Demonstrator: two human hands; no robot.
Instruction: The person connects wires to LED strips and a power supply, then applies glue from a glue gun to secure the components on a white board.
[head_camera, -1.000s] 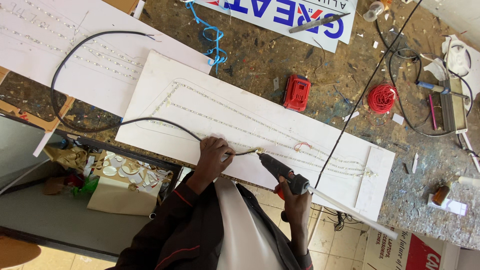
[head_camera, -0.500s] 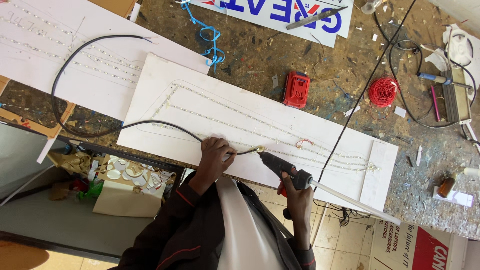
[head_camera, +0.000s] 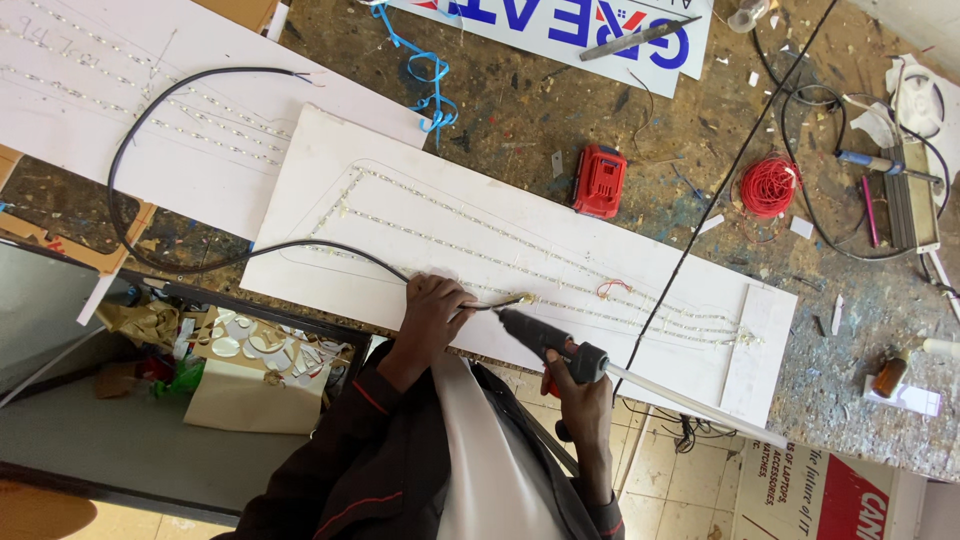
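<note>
Left hand pinching thin black cable flat against long white rectangular board on paint-spattered counter, right hand closed around black-and-red glue gun, nozzle angled leftward at cable's tip just beside left fingertips.

head cam | looks steeply down from above | mid-range | workbench fills view

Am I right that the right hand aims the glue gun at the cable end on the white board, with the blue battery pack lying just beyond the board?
Not quite: the battery pack is red, not blue, as the head view shows. The rest holds: the right hand aims the glue gun at the cable end on the white board.
</note>
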